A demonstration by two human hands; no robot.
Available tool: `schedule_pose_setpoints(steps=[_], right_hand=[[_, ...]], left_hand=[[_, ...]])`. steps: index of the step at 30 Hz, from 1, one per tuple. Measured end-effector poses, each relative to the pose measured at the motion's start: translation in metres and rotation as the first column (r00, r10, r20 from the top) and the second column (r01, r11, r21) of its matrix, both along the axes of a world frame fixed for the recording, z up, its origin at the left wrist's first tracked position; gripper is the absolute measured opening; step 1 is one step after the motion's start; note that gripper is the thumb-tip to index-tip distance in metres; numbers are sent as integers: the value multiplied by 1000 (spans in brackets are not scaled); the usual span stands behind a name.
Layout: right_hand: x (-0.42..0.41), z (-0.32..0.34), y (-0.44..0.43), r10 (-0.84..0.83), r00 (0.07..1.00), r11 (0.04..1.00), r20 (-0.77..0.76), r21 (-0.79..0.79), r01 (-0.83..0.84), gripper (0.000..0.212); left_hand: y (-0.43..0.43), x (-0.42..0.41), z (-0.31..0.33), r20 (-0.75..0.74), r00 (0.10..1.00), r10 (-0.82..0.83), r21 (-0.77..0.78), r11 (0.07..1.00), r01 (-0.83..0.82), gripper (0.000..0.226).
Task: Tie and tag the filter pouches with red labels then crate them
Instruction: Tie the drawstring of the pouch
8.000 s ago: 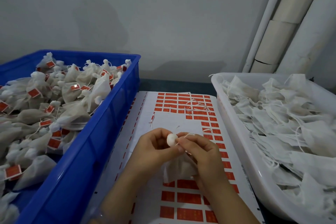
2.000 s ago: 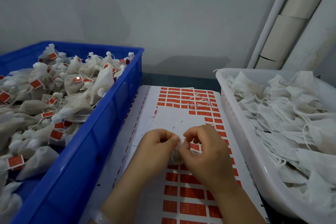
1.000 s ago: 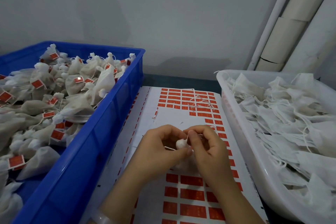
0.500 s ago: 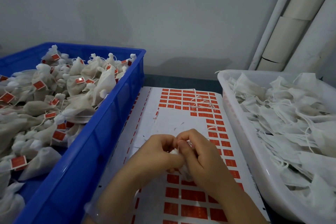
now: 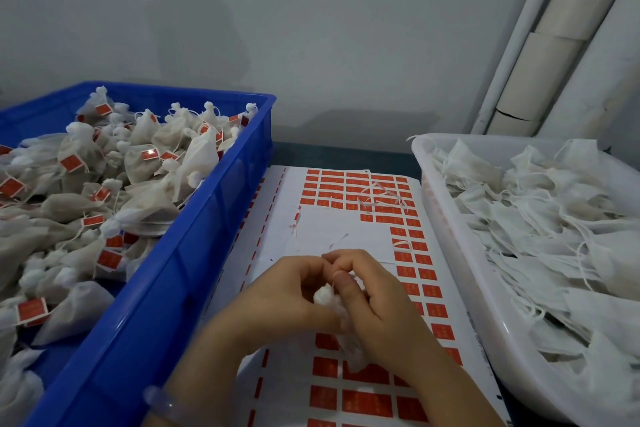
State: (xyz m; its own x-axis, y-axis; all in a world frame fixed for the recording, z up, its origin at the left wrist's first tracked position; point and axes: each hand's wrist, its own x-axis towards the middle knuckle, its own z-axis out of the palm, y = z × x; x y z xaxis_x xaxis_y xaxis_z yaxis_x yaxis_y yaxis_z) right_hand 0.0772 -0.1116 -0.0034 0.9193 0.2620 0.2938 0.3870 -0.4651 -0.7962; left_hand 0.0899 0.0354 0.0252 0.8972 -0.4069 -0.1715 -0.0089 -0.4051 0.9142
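At six o'clock the left hand [image 5: 287,291] grips the bunched neck of a small white mesh filter pouch [image 5: 325,297] and the right hand [image 5: 379,305] pinches it, over a white sheet of red rectangular labels [image 5: 332,229]. A blue plastic crate [image 5: 194,253] of tagged pouches [image 5: 142,166] sits at nine o'clock, a white plastic tray [image 5: 446,236] of untied pouches [image 5: 540,225] at three.

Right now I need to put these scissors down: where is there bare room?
Free: the peeled white patch of the label sheet, between the blue crate and the red labels; also the dark table strip between sheet and wall. Crowded: the crate and the white tray are heaped, and left hand and right hand hold a pouch over the sheet's near part.
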Motion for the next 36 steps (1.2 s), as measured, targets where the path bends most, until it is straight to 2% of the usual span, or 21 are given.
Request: schedule_pose_setpoints(steps=[2, 6, 12, 17, 21, 26, 32, 36], right_hand=[[0, 1, -1, -6, 999, 1000, -36, 21, 6, 20], [3, 3, -7, -18, 995, 1000, -103, -7, 17, 13], [4, 2, -8, 1, 986, 1000, -167, -28, -5, 12], [3, 4, -3, -43, 993, 999, -107, 28, 46, 13], [4, 3, -6, -75, 993, 994, -86, 76, 82, 14], [5, 3, -9, -117, 991, 978, -68, 167, 127, 14], [4, 5, -4, -144, 989, 964, 11, 229, 138, 15], [4, 6, -3, -196, 975, 954, 107, 250, 164, 16]], left_hand=[[-1, 0, 1, 12, 1000, 22, -21, 1000, -21, 33], [5, 3, 3, -56, 998, 28, -35, 999, -30, 47], [7, 3, 1, -41, 997, 65, -24, 998, -66, 56], [5, 4, -3, -8, 995, 102, -89, 991, -103, 41], [-2, 2, -6, 118, 992, 49, -184, 982, -27, 23], [-7, 2, -8, 252, 965, 69, -206, 978, -16, 25], [-6, 2, -10, 231, 963, 137, -173, 980, -98, 19], [-5, 2, -7, 215, 967, 134, -180, 979, -96, 21]])
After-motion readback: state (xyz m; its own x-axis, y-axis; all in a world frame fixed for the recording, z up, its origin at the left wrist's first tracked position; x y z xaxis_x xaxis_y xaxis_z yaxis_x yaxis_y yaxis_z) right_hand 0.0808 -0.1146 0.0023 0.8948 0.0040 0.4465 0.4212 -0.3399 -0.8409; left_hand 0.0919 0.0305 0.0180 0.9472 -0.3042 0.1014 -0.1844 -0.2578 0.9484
